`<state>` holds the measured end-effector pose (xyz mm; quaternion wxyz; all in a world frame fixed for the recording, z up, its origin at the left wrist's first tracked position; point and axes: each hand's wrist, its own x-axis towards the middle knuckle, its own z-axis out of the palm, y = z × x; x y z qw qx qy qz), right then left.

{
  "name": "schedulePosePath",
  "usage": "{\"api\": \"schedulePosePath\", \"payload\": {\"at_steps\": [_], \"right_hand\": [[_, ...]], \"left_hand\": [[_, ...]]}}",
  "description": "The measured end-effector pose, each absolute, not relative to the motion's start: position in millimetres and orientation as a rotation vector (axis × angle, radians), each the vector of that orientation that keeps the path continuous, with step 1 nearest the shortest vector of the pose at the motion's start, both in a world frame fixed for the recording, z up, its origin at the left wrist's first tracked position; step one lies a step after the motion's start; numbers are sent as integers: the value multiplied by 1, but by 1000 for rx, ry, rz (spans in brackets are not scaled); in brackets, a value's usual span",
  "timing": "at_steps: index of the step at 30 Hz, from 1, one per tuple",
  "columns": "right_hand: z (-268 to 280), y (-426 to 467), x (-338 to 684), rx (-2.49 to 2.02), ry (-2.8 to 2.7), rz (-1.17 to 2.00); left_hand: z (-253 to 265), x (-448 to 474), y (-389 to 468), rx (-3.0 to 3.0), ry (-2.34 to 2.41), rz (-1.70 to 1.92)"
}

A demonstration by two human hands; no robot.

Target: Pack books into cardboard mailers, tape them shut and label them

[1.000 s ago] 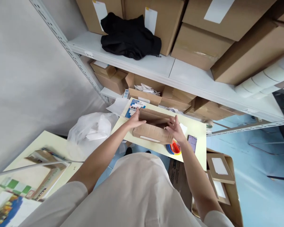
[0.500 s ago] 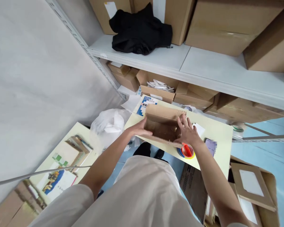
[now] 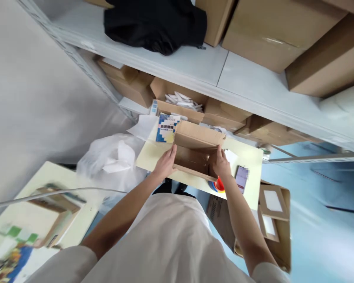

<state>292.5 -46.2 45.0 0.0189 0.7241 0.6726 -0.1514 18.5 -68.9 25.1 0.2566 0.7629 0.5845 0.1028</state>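
Note:
An open cardboard box [image 3: 199, 136] with its long back flap raised rests on the pale yellow table [image 3: 252, 157]. My left hand [image 3: 166, 162] grips its left end, with the fingers against the wall. At the opposite end, my right hand [image 3: 222, 163] holds the right wall, its index finger extended upward along the corner. The box's inside shows bare cardboard. Just below my right hand lie coloured tape rolls [image 3: 220, 184], partly hidden by the hand and box. A blue and white book [image 3: 166, 127] lies by the box's back left corner.
A phone [image 3: 241, 177] and white paper [image 3: 230, 156] lie on the table's right side. Behind stands a shelf [image 3: 191, 72] with boxes and a black garment [image 3: 156, 25]. A white plastic bag [image 3: 106, 157] is at left; an open carton [image 3: 283, 243] stands at lower right.
My right hand's spread fingers have come together on the box's right end. My left hand has closed more firmly on the left end. The whole view has shifted.

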Motion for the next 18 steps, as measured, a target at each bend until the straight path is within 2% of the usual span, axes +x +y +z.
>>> {"api": "schedulePosePath", "payload": {"at_steps": [8, 14, 16, 18], "right_hand": [[38, -66, 302, 2427, 2054, -451], [30, -75, 306, 2424, 1906, -470], [29, -75, 304, 2417, 1850, -454], [29, -75, 302, 2396, 1825, -443]], "left_hand": [[10, 10, -41, 2167, 1221, 501], [-7, -19, -61, 1965, 1012, 679], [-24, -36, -66, 1756, 1108, 826], [-46, -53, -57, 1363, 1431, 996]]}}
